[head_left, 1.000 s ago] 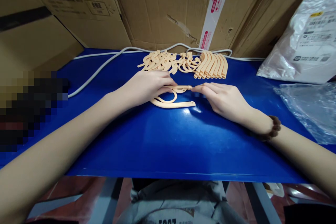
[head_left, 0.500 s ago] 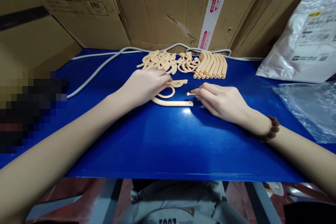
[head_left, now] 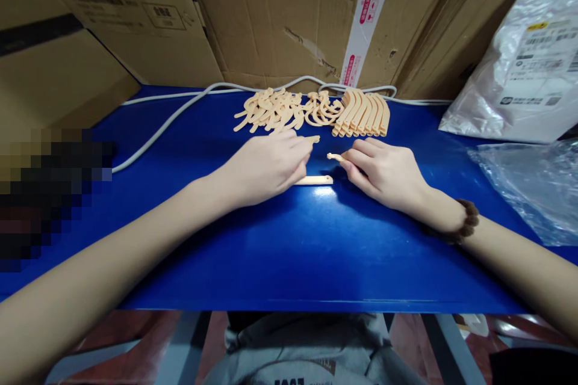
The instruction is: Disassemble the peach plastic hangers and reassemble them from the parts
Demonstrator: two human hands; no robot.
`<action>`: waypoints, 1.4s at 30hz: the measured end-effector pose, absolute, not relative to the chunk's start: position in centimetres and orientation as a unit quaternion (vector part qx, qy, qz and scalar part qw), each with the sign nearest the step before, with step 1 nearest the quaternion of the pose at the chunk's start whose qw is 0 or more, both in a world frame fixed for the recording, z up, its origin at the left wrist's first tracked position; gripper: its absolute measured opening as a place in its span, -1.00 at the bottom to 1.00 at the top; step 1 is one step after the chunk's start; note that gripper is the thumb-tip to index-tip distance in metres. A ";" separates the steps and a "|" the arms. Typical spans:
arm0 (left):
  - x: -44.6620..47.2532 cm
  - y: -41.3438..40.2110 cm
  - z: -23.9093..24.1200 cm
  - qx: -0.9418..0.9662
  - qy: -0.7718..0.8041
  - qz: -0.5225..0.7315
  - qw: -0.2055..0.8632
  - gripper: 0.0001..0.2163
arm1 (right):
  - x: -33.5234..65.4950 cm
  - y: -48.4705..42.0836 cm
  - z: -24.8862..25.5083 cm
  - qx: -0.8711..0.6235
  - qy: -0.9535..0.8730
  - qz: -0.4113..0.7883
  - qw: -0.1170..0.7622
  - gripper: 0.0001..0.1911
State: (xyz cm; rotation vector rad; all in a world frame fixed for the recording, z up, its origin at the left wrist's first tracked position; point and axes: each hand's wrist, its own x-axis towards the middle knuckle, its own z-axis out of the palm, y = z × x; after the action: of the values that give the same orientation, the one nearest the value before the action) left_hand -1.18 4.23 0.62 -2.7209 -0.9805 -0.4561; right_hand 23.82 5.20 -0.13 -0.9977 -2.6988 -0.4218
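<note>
My left hand (head_left: 268,165) rests on the blue table (head_left: 289,252) with its fingers curled over a peach plastic curved piece (head_left: 315,180), whose straight end sticks out to the right. My right hand (head_left: 383,171) lies just to the right, pinching a small peach plastic pin (head_left: 334,157) that points left toward the left hand. A short tip of another peach part (head_left: 313,139) shows above my left fingers. Behind the hands lie a loose heap of peach parts (head_left: 271,111), several rings (head_left: 323,108) and a neat row of curved pieces (head_left: 363,113).
Cardboard boxes (head_left: 271,12) stand along the back edge. A white cable (head_left: 171,117) runs across the back left. A white plastic parcel (head_left: 524,66) and a clear plastic bag (head_left: 528,186) lie at the right. A blurred patch sits at the left.
My left hand has slid right and covers most of the curved piece and the ring. My right hand pulled the small pin away, then brought it up toward the left hand.
</note>
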 end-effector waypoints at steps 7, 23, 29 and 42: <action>-0.5 3.6 -0.4 -0.940 -0.303 -0.158 -0.017 -0.75 | 23.8 5.6 -0.4 -0.360 -0.915 -0.150 0.107 -0.60; -0.7 3.9 -0.9 -0.913 -0.348 -0.138 -0.162 -0.74 | 23.9 5.5 -0.4 -0.365 -0.919 -0.054 0.140 -0.61; -0.6 4.0 -0.9 -0.903 -0.353 -0.177 -0.169 -0.69 | 23.8 5.3 -0.3 -0.377 -0.914 -0.054 0.141 -0.56; -0.8 4.2 -1.0 -0.888 -0.361 -0.208 -0.196 -0.77 | 23.7 4.8 0.1 -0.373 -0.917 0.013 0.139 -0.57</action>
State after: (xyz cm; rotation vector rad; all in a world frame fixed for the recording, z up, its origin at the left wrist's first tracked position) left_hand -0.76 4.17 -0.99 -3.2008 -1.3016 -0.7507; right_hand 23.65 4.79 0.10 -1.0773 -2.6514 0.0379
